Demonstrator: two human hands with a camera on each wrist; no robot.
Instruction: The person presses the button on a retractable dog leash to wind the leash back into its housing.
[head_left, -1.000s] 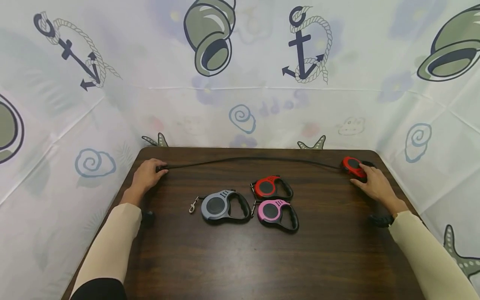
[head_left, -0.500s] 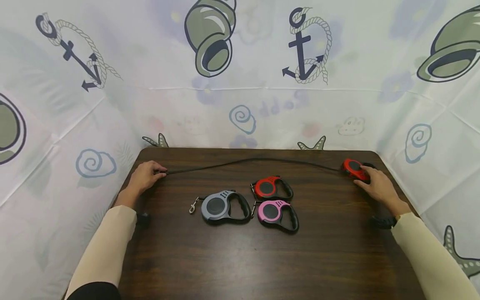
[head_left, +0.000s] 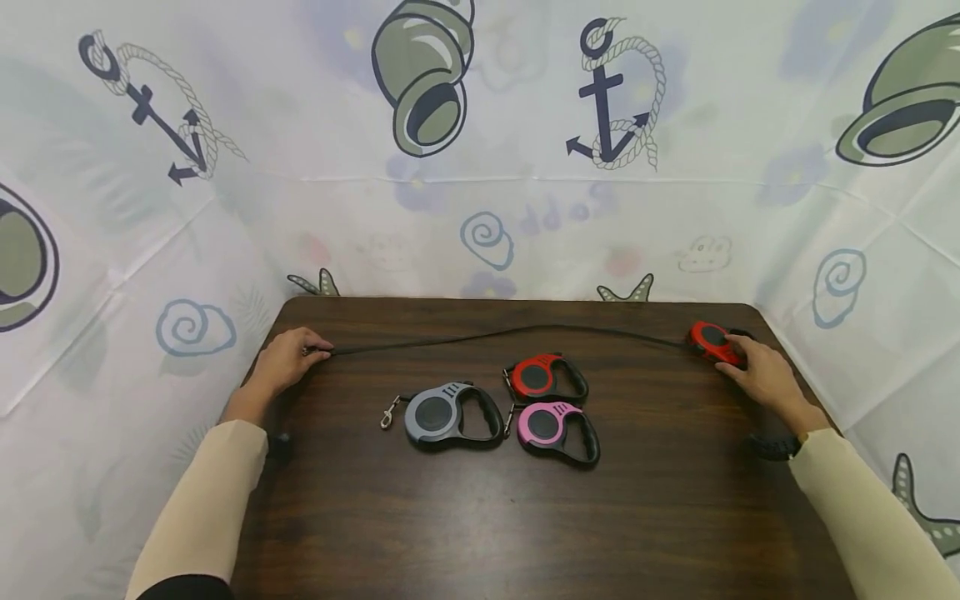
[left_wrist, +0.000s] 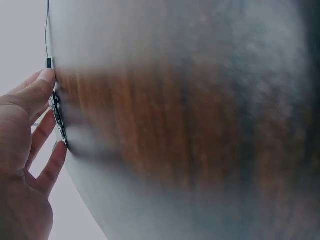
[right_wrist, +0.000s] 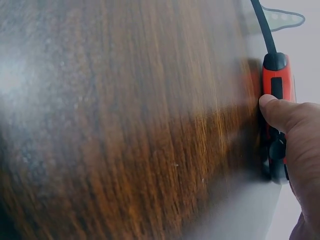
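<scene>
At the far left of the table, my left hand [head_left: 282, 367] pinches the clip end of a black leash strap [head_left: 480, 335]. The left wrist view shows the metal clip [left_wrist: 59, 117] between thumb and fingers. Stretching across the back of the table, the strap bows gently and runs into a red retractable dog leash [head_left: 707, 337]. That leash's case is gripped by my right hand [head_left: 772, 383] at the far right. In the right wrist view my thumb lies on the side of the red case [right_wrist: 283, 80]; the palm hides part of its handle.
Nearer the middle lie a grey retractable leash [head_left: 433, 414] with its clip [head_left: 387, 417] pointing left, a second red one [head_left: 535, 378], and a pink one [head_left: 543, 423]. The dark wooden table [head_left: 450, 533] is enclosed by a printed white cloth [head_left: 390, 242] behind and at both sides.
My left hand has drawn slightly nearer and to the left with the clip end. My right hand and the red leash have shifted a little right and nearer. The strap lies lower at the back.
</scene>
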